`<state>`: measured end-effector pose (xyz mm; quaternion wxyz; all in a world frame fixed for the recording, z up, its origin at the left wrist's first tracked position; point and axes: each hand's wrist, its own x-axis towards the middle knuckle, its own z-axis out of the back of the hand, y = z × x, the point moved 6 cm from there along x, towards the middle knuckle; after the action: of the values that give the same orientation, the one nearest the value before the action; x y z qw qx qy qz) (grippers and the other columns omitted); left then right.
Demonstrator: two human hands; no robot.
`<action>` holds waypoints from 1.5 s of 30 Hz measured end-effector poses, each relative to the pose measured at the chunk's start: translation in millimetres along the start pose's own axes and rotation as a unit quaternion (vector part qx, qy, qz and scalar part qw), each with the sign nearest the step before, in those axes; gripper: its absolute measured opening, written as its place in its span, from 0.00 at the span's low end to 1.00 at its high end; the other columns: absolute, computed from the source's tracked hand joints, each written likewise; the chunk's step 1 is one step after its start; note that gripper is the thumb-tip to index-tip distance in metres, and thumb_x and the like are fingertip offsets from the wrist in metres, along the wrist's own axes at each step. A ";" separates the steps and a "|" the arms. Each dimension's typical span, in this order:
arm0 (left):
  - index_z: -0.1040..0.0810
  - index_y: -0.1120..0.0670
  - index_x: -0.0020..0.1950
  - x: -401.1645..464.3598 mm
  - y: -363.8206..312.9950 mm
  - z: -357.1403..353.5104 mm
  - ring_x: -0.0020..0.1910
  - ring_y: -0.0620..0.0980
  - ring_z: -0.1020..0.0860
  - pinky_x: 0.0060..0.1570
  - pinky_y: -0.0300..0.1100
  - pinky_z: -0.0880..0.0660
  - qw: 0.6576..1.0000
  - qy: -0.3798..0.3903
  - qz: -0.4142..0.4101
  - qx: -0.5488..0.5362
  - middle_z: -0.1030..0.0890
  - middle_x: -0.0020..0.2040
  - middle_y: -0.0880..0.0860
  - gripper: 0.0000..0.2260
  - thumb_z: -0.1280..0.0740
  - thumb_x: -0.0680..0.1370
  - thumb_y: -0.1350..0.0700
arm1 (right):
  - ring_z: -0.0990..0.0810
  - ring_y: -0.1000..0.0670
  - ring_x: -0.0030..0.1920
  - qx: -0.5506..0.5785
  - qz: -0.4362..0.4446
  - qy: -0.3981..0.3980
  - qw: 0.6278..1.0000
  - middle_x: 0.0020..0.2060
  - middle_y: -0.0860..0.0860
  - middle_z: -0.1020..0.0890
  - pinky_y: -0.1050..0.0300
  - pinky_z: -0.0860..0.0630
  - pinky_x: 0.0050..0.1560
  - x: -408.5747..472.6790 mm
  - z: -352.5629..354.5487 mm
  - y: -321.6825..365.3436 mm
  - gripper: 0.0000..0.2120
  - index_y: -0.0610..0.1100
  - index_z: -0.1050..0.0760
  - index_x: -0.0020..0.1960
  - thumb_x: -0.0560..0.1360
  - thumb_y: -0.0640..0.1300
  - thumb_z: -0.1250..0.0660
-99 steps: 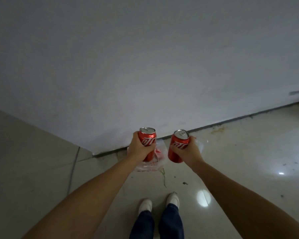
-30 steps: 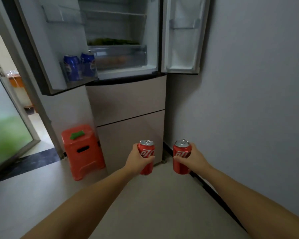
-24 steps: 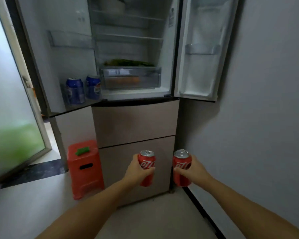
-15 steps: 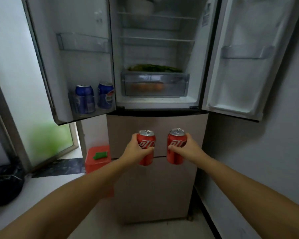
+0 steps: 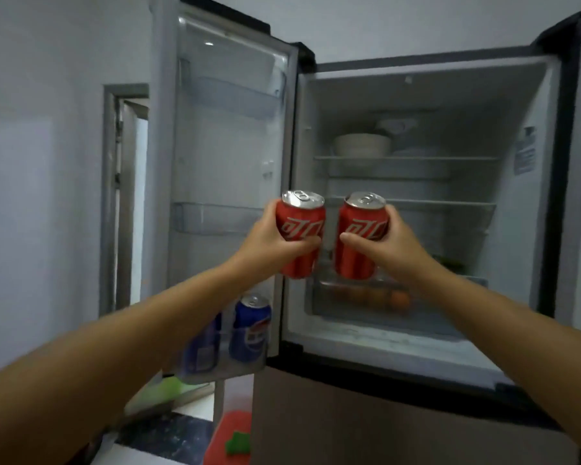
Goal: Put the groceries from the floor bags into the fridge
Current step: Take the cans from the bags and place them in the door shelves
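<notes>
My left hand (image 5: 269,241) grips a red cola can (image 5: 302,236), held upright. Beside it my right hand (image 5: 388,245) grips a second red cola can (image 5: 361,234), also upright. Both cans hang side by side, close but apart, in front of the open fridge (image 5: 413,344), level with its middle shelf. The fridge's left door (image 5: 228,156) stands wide open; two blue cans (image 5: 250,328) sit in its bottom bin, partly hidden by my left forearm.
Inside the fridge a white bowl (image 5: 361,144) sits on the top shelf and a clear drawer (image 5: 359,298) holds orange items. A red stool (image 5: 230,437) stands on the floor below the left door. A doorway (image 5: 125,196) opens at the left.
I turned from the floor bag to the fridge, walked up to it and raised both cans from waist height to the level of the middle shelf.
</notes>
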<state>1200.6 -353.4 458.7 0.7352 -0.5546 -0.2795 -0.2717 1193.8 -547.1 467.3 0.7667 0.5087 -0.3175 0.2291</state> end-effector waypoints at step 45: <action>0.42 0.53 0.73 -1.9 38.0 123.8 0.67 0.53 0.32 0.66 0.54 0.29 0.898 -0.308 0.055 0.309 0.36 0.68 0.55 0.32 0.33 0.75 0.46 | 0.25 0.46 0.58 0.028 0.058 0.036 0.997 0.60 0.44 0.27 0.47 0.26 0.59 87.1 -134.5 -31.9 0.22 0.44 0.36 0.69 0.79 0.51 0.39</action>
<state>1212.7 -224.5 460.4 0.7608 -0.3697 -0.5307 0.0534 1309.8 -432.2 472.0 0.7486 0.5021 -0.3122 0.3000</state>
